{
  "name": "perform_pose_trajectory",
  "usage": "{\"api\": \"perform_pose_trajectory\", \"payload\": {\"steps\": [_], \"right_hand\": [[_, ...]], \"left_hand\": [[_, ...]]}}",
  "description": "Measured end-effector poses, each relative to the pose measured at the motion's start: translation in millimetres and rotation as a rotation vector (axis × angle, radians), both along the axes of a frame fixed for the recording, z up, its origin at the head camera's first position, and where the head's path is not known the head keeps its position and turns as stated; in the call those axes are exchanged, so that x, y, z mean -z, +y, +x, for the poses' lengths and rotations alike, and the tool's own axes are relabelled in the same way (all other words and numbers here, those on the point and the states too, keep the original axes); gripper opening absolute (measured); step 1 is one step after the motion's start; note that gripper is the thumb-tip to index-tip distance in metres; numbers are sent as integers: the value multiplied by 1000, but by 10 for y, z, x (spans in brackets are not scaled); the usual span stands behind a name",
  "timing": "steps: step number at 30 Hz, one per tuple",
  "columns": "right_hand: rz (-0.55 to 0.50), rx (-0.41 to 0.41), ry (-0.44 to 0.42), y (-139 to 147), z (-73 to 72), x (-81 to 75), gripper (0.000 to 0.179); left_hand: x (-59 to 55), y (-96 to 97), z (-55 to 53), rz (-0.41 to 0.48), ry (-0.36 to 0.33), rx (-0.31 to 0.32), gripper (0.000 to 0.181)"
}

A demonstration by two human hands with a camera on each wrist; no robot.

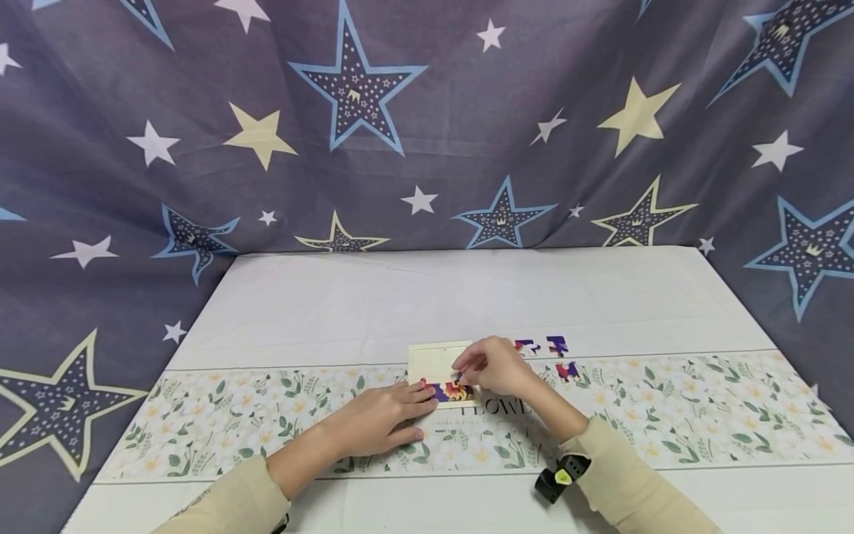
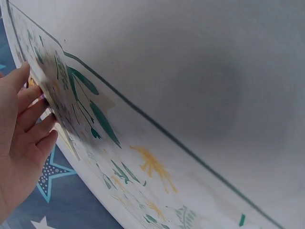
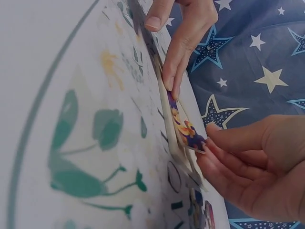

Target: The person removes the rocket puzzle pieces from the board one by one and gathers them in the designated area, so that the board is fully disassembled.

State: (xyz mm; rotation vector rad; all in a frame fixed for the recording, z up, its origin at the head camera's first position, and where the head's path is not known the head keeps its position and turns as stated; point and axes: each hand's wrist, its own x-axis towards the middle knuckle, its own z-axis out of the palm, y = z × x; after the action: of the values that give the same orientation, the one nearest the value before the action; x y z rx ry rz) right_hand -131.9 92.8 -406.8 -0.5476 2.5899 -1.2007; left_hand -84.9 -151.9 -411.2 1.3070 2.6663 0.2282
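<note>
A cream puzzle tray (image 1: 434, 362) lies on the table, with colourful jigsaw pieces (image 1: 437, 391) in a row along its near edge. My left hand (image 1: 383, 419) rests at the tray's near left corner, fingers extended, fingertips on the pieces at that end. At the right end of the row, my right hand (image 1: 497, 367) pinches a purple and orange puzzle piece (image 3: 193, 138) by its edge between thumb and fingers. The right wrist view has this piece slightly tilted, close over the tray. In the left wrist view, the left hand (image 2: 28, 119) hides most of the tray.
Several loose puzzle pieces lie right of the tray, among them a purple one (image 1: 557, 345) and a red and purple one (image 1: 567, 371). A floral printed band (image 1: 253, 415) crosses the white tablecloth (image 1: 320, 304). Behind hangs a star-patterned curtain (image 1: 427, 96).
</note>
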Motion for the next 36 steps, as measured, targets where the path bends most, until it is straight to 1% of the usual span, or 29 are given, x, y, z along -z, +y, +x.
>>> {"api": "perform_pose_trajectory", "payload": {"steps": [4, 9, 17, 20, 28, 36], "right_hand": [[-35, 28, -33, -6, 9, 28, 18], [-54, 56, -38, -17, 29, 56, 17], [-74, 70, -60, 15, 48, 91, 15], [-90, 87, -69, 43, 61, 106, 15], [-76, 145, -56, 175, 83, 125, 15], [-65, 215, -97, 339, 110, 131, 16]], "left_hand": [[-9, 3, 2, 0, -1, -2, 49], [-12, 0, 0, 2, -2, 0, 49], [-8, -6, -5, 9, 2, 1, 49], [-4, -5, -5, 11, 2, 0, 49], [-7, -5, 3, 7, 0, -2, 49], [-1, 1, 2, 17, 12, 15, 48]]}}
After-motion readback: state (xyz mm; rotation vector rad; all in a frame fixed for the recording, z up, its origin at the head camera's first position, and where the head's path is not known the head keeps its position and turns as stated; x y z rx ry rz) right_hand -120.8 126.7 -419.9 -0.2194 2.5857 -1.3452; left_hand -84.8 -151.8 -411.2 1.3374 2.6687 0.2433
